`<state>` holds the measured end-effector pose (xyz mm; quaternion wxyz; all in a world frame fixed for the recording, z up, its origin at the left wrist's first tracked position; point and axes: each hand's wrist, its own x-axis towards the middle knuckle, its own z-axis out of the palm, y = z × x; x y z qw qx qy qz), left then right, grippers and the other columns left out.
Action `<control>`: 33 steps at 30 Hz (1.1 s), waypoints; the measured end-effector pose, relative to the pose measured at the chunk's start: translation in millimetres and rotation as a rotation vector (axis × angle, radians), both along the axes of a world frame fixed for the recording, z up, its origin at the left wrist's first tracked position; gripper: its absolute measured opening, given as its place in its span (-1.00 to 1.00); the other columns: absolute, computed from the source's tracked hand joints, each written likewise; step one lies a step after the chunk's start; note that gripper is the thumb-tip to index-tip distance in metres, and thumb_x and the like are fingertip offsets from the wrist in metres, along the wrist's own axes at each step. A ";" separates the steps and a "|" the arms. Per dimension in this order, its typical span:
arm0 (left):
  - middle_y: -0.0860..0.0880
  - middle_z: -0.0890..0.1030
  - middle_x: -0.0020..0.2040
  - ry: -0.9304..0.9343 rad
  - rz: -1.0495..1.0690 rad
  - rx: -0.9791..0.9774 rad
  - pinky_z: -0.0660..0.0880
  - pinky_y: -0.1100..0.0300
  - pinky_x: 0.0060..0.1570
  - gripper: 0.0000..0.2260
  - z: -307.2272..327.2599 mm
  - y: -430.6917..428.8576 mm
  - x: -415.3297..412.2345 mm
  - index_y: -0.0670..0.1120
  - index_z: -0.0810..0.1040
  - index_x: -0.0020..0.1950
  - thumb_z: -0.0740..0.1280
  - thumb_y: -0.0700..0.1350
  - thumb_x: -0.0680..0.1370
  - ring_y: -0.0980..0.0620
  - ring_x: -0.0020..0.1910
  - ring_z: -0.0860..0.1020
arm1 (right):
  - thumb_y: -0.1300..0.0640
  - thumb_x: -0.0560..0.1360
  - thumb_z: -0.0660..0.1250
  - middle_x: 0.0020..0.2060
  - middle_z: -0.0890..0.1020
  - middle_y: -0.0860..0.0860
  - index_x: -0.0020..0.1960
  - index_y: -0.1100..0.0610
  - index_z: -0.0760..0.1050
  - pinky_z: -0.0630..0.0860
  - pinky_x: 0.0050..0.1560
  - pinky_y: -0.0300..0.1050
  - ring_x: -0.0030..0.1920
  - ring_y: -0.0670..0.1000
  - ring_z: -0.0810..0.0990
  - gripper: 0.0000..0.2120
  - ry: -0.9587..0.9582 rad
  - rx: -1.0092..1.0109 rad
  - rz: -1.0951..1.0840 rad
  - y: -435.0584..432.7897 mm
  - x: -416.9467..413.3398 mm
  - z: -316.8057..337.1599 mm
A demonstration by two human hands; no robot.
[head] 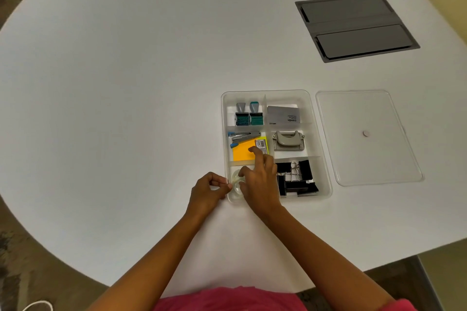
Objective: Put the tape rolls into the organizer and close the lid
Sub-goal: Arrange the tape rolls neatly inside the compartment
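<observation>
- On the white bench (126, 83), largest first: clear plastic organizer (319, 145) near the front edge, divided into compartments, open-topped.
- Just beside it to the right, lying flat and apart from it: clear lid (353, 159), thin, rigid-looking, probably slick; best taken by two opposite edges and lowered square onto the rim.
- Inside, already stowed: black binder clips (299, 179), grey hole punch (287, 141), orange sticky notes (243, 153), stapler (243, 135), two stamps (249, 115).
- At the front-left compartment: right hand (260, 179) reaching in, fingers curled around a clear tape roll (237, 180); left hand (208, 189) at the outer wall, thumb and fingertips pinched narrow, seemingly on the roll's edge or a loose end, cannot tell which.
- Smallest, the tape roll: light, stiff ring, smooth and slippery on the sides, sticky at any free end; safest held across the rim or through the core, then set flat. Roll count hidden by the hands.
</observation>
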<state>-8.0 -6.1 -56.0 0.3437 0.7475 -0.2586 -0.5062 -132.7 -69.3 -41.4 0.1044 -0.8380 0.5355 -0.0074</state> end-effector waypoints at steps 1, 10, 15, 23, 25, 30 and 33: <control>0.09 0.58 -0.24 0.001 -0.001 -0.002 0.47 0.30 -0.32 -0.88 0.1 0.1 0.2 0.06 0.50 -0.21 0.43 -0.07 0.44 0.10 -0.30 0.58 | 0.17 0.16 0.61 0.24 0.54 0.17 -0.27 0.12 0.66 0.54 0.01 0.05 0.15 0.23 0.54 -0.81 -0.019 -0.024 -0.003 -1.5 0.2 -0.4; 0.08 0.58 -0.23 0.011 -0.010 -0.001 0.43 0.31 -0.35 -0.90 1.3 0.1 0.4 0.01 0.52 -0.16 0.43 -0.06 0.44 0.07 -0.28 0.59 | 0.15 0.29 0.54 0.32 0.48 0.16 -0.30 0.17 0.64 0.46 0.09 0.02 0.23 0.20 0.47 -0.89 0.006 -0.025 -0.164 -10.0 8.0 1.0; 0.09 0.57 -0.23 0.009 -0.014 0.007 0.44 0.31 -0.34 -0.89 1.4 -0.3 0.3 -0.02 0.52 -0.12 0.42 -0.07 0.45 0.06 -0.27 0.59 | 0.11 0.40 0.46 0.46 0.31 0.13 -0.15 0.14 0.64 0.31 0.30 0.08 0.39 0.21 0.31 -0.90 0.088 0.017 -0.172 -8.2 10.9 -2.1; 0.08 0.57 -0.23 0.015 -0.021 -0.015 0.43 0.31 -0.35 -0.88 1.1 -0.6 1.1 0.05 0.50 -0.20 0.43 -0.07 0.44 0.08 -0.29 0.59 | 0.09 0.47 0.38 0.55 0.10 0.03 -0.11 0.11 0.63 0.17 0.41 0.17 0.47 0.23 0.15 -0.89 0.133 0.063 -0.100 -7.1 7.9 -1.2; 0.09 0.57 -0.23 0.009 -0.024 -0.017 0.43 0.31 -0.35 -0.87 0.6 -1.1 1.3 0.06 0.50 -0.22 0.43 -0.07 0.44 0.09 -0.29 0.58 | 0.09 0.48 0.37 0.56 0.05 0.02 -0.13 0.12 0.63 0.13 0.43 0.18 0.49 0.24 0.12 -0.88 0.153 0.074 -0.089 -4.3 6.6 -1.2; 0.11 0.56 -0.23 0.001 -0.026 -0.014 0.43 0.32 -0.34 -0.86 -1.2 -1.5 0.8 0.08 0.48 -0.23 0.43 -0.08 0.44 0.12 -0.29 0.57 | 0.08 0.49 0.37 0.57 -0.04 0.04 -0.07 0.16 0.61 0.09 0.46 0.18 0.52 0.23 0.03 -0.86 0.220 0.101 -0.017 3.6 1.7 -1.1; 0.10 0.56 -0.22 0.004 -0.027 -0.015 0.43 0.32 -0.34 -0.86 -1.5 -1.5 0.7 0.08 0.48 -0.22 0.43 -0.08 0.45 0.11 -0.28 0.57 | 0.08 0.41 0.47 0.53 0.19 0.11 -0.13 0.16 0.63 0.26 0.40 0.13 0.47 0.23 0.23 -0.86 0.211 0.070 -0.010 6.4 2.8 8.7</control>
